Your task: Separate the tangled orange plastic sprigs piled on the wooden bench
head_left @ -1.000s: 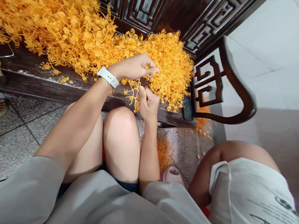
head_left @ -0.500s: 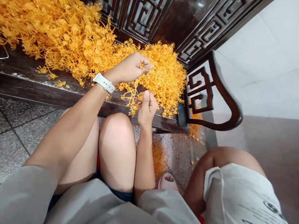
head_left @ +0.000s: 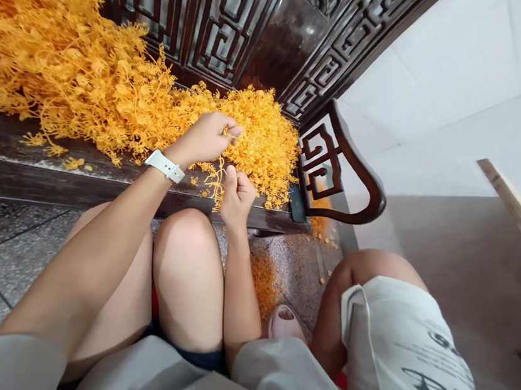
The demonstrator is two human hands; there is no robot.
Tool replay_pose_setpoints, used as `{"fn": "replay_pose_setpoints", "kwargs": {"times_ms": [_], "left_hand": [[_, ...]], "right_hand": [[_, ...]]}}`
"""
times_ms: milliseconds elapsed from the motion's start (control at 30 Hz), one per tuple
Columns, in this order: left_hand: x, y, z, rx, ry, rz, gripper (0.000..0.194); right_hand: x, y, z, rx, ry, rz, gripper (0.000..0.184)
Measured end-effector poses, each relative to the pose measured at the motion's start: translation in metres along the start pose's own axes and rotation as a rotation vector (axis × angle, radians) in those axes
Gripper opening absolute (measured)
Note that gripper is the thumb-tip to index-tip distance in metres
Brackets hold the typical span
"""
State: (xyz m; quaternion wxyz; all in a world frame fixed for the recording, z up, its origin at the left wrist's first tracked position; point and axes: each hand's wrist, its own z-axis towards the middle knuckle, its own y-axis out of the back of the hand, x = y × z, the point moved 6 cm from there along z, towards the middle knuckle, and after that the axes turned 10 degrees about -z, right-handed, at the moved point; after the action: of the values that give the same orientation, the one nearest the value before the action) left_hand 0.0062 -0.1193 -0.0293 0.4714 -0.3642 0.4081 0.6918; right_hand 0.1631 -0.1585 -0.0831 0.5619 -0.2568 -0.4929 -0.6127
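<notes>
My left hand (head_left: pixel 208 140), with a pale watch on its wrist, is closed in a pinch on a thin orange plastic piece (head_left: pixel 230 134) at the near side of the heap. Just below it, my right hand (head_left: pixel 238 200) is closed, thumb up, on a branched orange plastic sprig (head_left: pixel 217 185) that hangs out to its left over the bench edge. The fingertips of the right hand are partly hidden. Behind both hands lies a heap of orange plastic sprigs (head_left: pixel 267 139), joined to a bigger pile (head_left: pixel 90 73) on the left.
The dark wooden bench (head_left: pixel 99 194) has a carved back (head_left: pixel 279 39) and a curved armrest (head_left: pixel 376 203). A phone (head_left: pixel 297 204) lies at its right end. Orange bits (head_left: pixel 266 284) litter the floor. Another person's knee (head_left: pixel 379 266) is close on my right.
The view has swung right, so a wooden board edge now shows at far right. My right thumb and fingers have shifted their grip on the sprig; both hands stay close together.
</notes>
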Motion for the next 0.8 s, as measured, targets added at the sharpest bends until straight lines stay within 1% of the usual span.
{"fn": "replay_pose_setpoints", "kwargs": {"times_ms": [167,233,300,367,400,467,533,567,633,667,700,733,767,800], "left_hand": [[0.001,0.016,-0.002,-0.117,0.031,0.193,0.026],[-0.001,0.017,-0.004,-0.133,0.041,0.246,0.025],[-0.001,0.014,-0.004,-0.136,0.044,0.273,0.024],[0.001,0.012,-0.004,-0.133,0.040,0.290,0.021],[0.005,0.013,-0.003,-0.149,0.044,0.298,0.018],[0.015,0.025,-0.001,-0.245,0.081,0.297,0.012],[0.027,0.047,0.001,-0.396,0.121,0.247,0.013],[0.032,0.058,0.002,-0.461,0.123,0.199,0.017],[0.037,0.074,0.003,-0.542,0.087,0.088,0.030],[0.038,0.079,0.003,-0.561,0.067,0.040,0.036],[0.038,0.082,0.003,-0.581,0.057,0.003,0.041],[0.038,0.084,0.002,-0.596,0.056,-0.022,0.044],[0.038,0.084,0.002,-0.599,0.060,-0.037,0.047],[0.038,0.081,0.003,-0.548,0.065,-0.047,0.049]], "right_hand": [[0.004,0.005,0.007,-0.041,-0.016,0.115,0.058],[0.005,0.004,0.009,-0.038,-0.041,0.174,0.059],[0.009,0.003,0.010,-0.032,-0.076,0.231,0.059],[0.020,0.008,0.009,-0.041,-0.094,0.297,0.059],[0.029,0.012,0.007,-0.036,-0.092,0.349,0.060],[0.055,0.029,0.003,-0.007,-0.064,0.482,0.060],[0.087,0.054,-0.003,0.048,0.032,0.600,0.060],[0.104,0.067,-0.006,0.100,0.127,0.638,0.058],[0.131,0.089,-0.012,0.257,0.350,0.633,0.058],[0.137,0.096,-0.013,0.340,0.437,0.593,0.060],[0.135,0.100,-0.010,0.389,0.471,0.541,0.062],[0.125,0.102,-0.002,0.387,0.439,0.485,0.064],[0.108,0.101,0.011,0.330,0.350,0.437,0.065],[0.085,0.100,0.027,0.226,0.229,0.407,0.065]]}}
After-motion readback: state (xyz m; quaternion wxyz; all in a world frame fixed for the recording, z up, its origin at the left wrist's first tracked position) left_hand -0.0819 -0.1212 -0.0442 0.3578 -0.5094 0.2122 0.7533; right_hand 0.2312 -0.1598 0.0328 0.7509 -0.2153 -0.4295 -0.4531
